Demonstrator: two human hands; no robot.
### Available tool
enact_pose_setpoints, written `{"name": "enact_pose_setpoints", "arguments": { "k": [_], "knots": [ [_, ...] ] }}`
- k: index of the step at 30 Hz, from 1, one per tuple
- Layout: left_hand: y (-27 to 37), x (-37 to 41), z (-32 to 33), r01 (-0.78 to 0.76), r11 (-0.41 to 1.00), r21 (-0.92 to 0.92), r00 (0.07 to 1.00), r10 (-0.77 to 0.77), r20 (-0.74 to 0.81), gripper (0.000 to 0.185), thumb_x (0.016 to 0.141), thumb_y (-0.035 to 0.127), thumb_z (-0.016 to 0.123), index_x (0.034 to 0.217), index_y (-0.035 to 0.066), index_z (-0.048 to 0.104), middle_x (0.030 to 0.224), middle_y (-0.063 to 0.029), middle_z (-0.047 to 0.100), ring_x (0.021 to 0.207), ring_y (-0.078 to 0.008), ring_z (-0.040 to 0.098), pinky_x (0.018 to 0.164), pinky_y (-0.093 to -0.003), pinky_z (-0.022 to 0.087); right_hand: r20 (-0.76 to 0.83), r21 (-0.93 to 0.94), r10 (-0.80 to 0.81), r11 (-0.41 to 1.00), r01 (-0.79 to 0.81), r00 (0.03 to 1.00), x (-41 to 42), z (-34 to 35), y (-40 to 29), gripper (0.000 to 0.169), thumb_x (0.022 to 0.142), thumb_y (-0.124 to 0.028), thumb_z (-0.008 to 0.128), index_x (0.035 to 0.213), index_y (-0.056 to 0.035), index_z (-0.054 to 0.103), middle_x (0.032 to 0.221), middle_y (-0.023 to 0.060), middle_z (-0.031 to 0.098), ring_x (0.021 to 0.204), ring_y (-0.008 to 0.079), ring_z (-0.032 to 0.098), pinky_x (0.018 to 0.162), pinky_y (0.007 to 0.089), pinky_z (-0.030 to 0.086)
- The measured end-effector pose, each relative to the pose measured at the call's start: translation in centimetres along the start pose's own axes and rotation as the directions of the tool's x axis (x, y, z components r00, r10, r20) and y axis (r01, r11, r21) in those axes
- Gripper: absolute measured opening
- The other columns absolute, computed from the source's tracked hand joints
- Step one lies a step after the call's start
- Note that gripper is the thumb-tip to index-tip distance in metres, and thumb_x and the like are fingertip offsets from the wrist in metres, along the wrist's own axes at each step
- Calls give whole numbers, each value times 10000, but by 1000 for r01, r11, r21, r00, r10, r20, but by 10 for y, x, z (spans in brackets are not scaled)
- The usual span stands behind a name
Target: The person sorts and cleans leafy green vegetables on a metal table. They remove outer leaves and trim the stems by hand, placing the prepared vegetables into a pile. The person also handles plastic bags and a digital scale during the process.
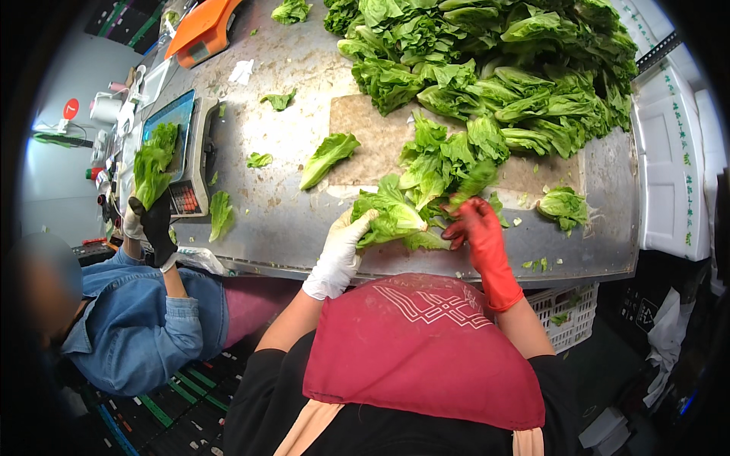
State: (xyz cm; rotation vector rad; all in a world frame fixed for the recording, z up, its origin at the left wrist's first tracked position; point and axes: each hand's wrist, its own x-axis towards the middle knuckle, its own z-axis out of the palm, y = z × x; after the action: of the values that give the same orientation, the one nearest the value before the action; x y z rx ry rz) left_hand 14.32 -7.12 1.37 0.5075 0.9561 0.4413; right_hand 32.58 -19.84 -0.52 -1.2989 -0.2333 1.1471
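Note:
My left hand (341,245), in a white glove, holds a head of green leafy lettuce (393,214) over the front of the metal table, its pale cut stem towards the right. My right hand (476,236), in a red rubber glove, is just right of that stem, with its fingers bent at a blurred green leaf (476,181); whether they grip it is unclear. More lettuce (439,154) lies right behind both hands. A large heap of lettuce heads (502,62) covers the back right of the table. One single head (329,159) lies left of centre, another (563,208) at the right.
At the left, a co-worker in a denim shirt holds lettuce (153,171) beside a weighing scale (199,154). An orange scale (202,31) stands at the back left. Loose leaves (220,215) lie about the metal table (274,228). White foam boxes (670,165) stand right; a white crate (576,319) sits below.

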Motion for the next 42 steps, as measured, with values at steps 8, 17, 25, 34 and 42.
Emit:
{"name": "enact_pose_setpoints", "arguments": {
  "k": [8,17,25,34,42],
  "knots": [
    [8,-3,9,228,971,-67,942,-203,267,365,865,283,555,1110,18,503,1032,-139,589,873,-219,611,716,-305,513,313,-459,-295,785,416,903,-3,15,6,433,862,-136,554,1252,-11,413,1018,88,558,747,126,608,581,240,476],
    [-20,-5,10,-84,985,152,905,12,424,455,833,217,605,1213,51,418,1124,-97,548,1019,-187,527,871,-343,435,206,-143,-125,977,156,971,-6,28,7,226,860,-114,530,1042,20,524,902,76,571,613,139,603,503,207,441],
    [-33,4,17,11,994,-112,953,24,302,467,864,303,539,1234,54,402,1171,-99,518,1070,-226,507,925,-413,421,-17,77,-12,997,13,1000,-5,37,12,192,865,-166,537,979,-19,587,812,65,617,572,91,520,507,227,442],
    [54,6,-14,-484,776,405,831,553,-67,260,813,159,632,1027,22,581,895,-57,631,785,-144,598,714,-280,484,41,-364,-334,873,325,942,5,-3,14,261,855,-120,558,1085,-2,527,1010,79,572,700,89,528,583,228,459],
    [70,76,-76,-281,-343,896,579,684,444,601,702,163,694,1235,50,442,1034,-156,560,922,-313,547,833,-380,431,277,-460,-128,852,249,952,-14,11,19,258,871,-165,534,1095,-38,557,952,74,608,791,161,575,677,281,471]
  ]
}}
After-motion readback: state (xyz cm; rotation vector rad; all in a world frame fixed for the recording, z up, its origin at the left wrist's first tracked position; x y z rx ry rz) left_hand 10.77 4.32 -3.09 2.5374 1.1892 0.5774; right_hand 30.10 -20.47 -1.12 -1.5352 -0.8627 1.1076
